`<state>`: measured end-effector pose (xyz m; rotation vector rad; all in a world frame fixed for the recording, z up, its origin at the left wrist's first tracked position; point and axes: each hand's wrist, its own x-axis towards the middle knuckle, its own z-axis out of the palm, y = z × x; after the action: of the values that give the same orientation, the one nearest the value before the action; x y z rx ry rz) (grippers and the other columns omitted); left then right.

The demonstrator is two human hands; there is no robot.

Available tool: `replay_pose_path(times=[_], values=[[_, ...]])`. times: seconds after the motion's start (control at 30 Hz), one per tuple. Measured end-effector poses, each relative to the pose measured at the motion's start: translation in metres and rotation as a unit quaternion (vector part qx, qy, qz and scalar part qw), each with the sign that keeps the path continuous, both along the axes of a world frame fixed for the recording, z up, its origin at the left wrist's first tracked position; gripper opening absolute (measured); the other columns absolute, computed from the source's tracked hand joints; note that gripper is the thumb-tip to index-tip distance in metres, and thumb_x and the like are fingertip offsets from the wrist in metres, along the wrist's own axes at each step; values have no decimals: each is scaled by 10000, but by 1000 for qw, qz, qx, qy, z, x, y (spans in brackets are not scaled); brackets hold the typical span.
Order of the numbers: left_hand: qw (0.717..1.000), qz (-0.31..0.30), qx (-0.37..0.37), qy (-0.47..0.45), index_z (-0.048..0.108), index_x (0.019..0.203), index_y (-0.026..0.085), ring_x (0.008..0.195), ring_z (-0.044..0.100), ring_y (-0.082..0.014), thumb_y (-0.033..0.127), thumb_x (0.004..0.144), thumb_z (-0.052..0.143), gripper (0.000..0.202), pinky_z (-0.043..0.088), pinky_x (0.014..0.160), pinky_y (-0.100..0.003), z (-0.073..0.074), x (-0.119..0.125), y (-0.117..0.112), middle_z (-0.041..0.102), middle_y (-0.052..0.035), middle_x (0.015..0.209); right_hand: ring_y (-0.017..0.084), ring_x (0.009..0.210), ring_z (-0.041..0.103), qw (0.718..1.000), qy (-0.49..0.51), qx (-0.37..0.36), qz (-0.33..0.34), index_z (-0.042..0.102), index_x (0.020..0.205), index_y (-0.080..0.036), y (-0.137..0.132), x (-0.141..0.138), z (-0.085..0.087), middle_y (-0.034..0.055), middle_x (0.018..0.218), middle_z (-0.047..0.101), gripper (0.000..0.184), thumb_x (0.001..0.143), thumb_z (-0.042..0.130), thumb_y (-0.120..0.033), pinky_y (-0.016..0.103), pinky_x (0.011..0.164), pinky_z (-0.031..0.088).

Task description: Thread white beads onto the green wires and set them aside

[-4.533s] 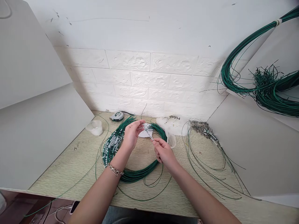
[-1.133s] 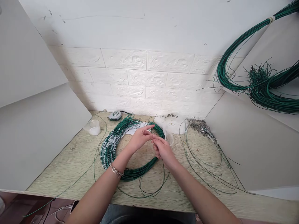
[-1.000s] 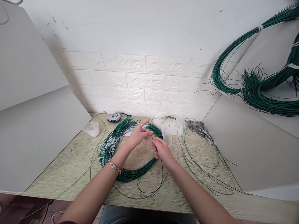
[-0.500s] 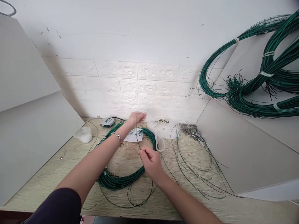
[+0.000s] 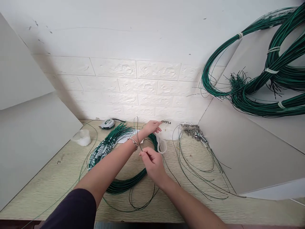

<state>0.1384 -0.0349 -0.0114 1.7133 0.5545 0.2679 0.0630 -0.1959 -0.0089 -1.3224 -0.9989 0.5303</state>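
White brick-pattern wall (image 5: 114, 86) behind a pale wood-grain tabletop (image 5: 59, 178), with plain white boards closing it in on both sides.

The right hand (image 5: 152, 162) is closed in a pinch, thumb against forefinger, on a single green wire (image 5: 137, 128). This wire rises from the pinch past the left wrist, and its free end stands clear above the tabletop. The left hand (image 5: 152, 126), a bracelet (image 5: 133, 143) at its wrist, reaches across with its fingers loosely stretched. Nothing shows in its grip, and its fingertips are just beside a white plastic bag (image 5: 169, 131).

A beaded wire coil (image 5: 105, 148) lies under both forearms. Behind it are a tape measure (image 5: 106, 124) and a plastic cup (image 5: 82, 138).

Loose wires (image 5: 190, 159) lie to the right, and hanging coils (image 5: 262, 95) are on the right board.

Judged by its look, the held wire is light, thin and springy, with a smooth coating that could slip. It is best taken in a fingertip pinch close to the free end, since a grip further down would leave the tip to whip.
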Motion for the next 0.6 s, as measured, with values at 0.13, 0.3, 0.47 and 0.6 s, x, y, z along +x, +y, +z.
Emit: replay_pose_path(times=[0.13, 0.3, 0.47, 0.6], values=[[1000, 12, -23, -8, 573, 956, 101, 450, 445, -57, 419, 778, 454, 383, 292, 425, -176, 6, -33, -1, 596, -46, 653, 64, 443, 270, 996, 83, -4, 8, 507, 703, -166, 3, 5, -4, -46, 508, 329, 181, 787, 427, -305, 201, 416, 211], [974, -1, -215, -76, 537, 960, 126, 582, 517, -78, 482, 804, 369, 423, 401, 571, -199, 12, -87, -26, 587, -54, 764, 37, 346, 237, 970, 242, 19, 18, 462, 744, -188, 10, 22, 6, -62, 522, 374, 209, 753, 468, -397, 179, 320, 163], [966, -169, -193, -27, 501, 1081, 146, 796, 556, -148, 634, 768, 226, 641, 406, 753, -279, 25, -147, -80, 595, -83, 888, 22, 350, 185, 954, 291, 72, 21, 439, 745, -199, 8, 32, 45, -80, 516, 301, 232, 720, 530, -411, 155, 310, 120], [980, -195, 29, -2, 574, 1004, 148, 716, 517, -120, 494, 816, 338, 459, 375, 772, -244, 25, -174, -108, 567, -13, 677, 18, 366, 198, 975, 183, 129, -7, 454, 731, -199, -6, 32, 91, -69, 527, 282, 219, 746, 516, -408, 153, 329, 123]])
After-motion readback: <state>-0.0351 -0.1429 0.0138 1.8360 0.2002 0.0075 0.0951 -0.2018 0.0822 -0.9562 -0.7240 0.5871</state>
